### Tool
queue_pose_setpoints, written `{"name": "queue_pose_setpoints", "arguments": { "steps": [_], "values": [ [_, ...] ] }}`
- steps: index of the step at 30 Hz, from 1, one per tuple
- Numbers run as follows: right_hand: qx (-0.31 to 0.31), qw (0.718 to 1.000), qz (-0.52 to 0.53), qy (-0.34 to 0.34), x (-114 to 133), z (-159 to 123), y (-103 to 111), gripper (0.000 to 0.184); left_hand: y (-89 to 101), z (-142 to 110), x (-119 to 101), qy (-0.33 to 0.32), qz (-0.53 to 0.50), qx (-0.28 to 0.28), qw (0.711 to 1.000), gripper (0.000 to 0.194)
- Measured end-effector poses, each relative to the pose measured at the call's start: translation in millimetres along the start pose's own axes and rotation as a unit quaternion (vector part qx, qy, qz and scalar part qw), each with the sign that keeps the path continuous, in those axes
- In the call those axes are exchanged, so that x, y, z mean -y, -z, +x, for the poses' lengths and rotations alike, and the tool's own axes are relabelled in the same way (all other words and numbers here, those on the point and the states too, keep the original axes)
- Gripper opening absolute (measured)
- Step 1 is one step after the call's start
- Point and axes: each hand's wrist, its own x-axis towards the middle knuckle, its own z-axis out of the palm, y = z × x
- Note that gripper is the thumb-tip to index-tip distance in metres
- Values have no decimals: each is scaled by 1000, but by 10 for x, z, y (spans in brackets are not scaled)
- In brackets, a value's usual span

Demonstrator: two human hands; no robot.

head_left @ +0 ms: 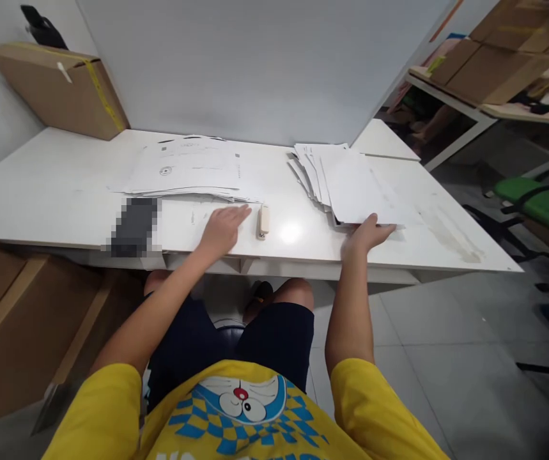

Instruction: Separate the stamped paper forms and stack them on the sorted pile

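Clearly, the left hand [224,229] is nearer to what looks like a small beige stapler [264,220], which lies just right of its fingertips on the white table [298,246], long axis running away from the body. That hand is empty, fingers extended. The right hand [366,236] meets the near edge of the right paper stack [360,182]; whether its fingers grip the sheets, I cannot tell. Beyond the left hand lies the left paper stack [192,169].
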Motion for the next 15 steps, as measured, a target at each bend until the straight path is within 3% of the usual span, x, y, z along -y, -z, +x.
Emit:
{"name": "queue_pose_setpoints", "arguments": {
  "steps": [4,7,10,15],
  "values": [
    [5,997,-72,21,-76,-115,71,79,224,164,656,78,45,-85,992,57],
    [-23,993,-119,-4,-90,-143,118,90,234,183,952,138,23,-112,984,48],
    [-39,990,-133,22,-82,-152,154,95,198,131,1001,116,-14,-114,987,32],
    [-23,986,-153,62,-80,-170,185,87,195,93,895,96,39,-117,988,39]
  ]
}}
